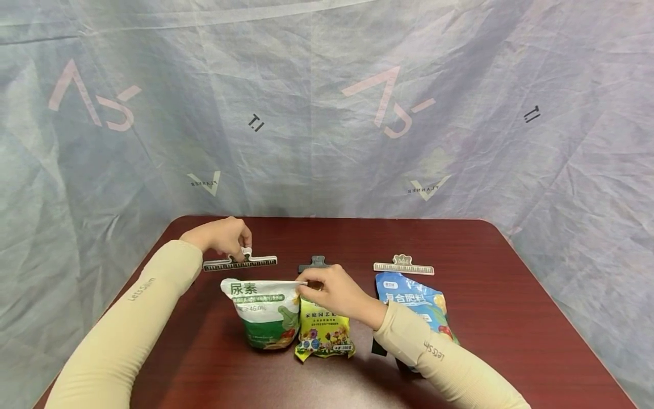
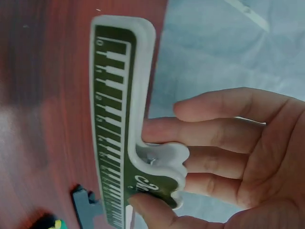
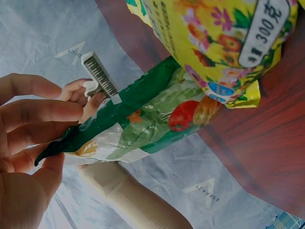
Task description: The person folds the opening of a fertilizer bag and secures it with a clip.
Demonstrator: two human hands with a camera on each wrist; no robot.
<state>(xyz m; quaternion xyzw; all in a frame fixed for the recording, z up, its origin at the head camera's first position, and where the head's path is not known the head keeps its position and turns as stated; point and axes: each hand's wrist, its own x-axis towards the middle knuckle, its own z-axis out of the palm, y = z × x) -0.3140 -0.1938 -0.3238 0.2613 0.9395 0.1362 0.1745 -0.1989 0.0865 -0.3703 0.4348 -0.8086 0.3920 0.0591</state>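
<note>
My left hand (image 1: 219, 236) pinches a bag clip with a piano-key pattern (image 2: 112, 119) by its handle, thumb on one side and fingers on the other. The clip's long bar stands behind a white and green fertilizer bag (image 1: 265, 329), apart from it. At that bag's top right corner, my right hand (image 1: 334, 289) pinches the edge between thumb and fingers. The right wrist view shows the bag's top edge (image 3: 143, 88) running away from those fingers, with the clip beyond it. A yellow flower-printed bag (image 1: 324, 324) stands beside it, its top partly hidden by my right hand.
A blue fertilizer bag (image 1: 406, 295) stands to the right, partly behind my right forearm. A white piano-key clip (image 1: 403, 268) lies behind it. A dark clip (image 1: 318, 261) lies behind the yellow bag. Grey cloth (image 1: 306, 142) hangs past the table's far edge.
</note>
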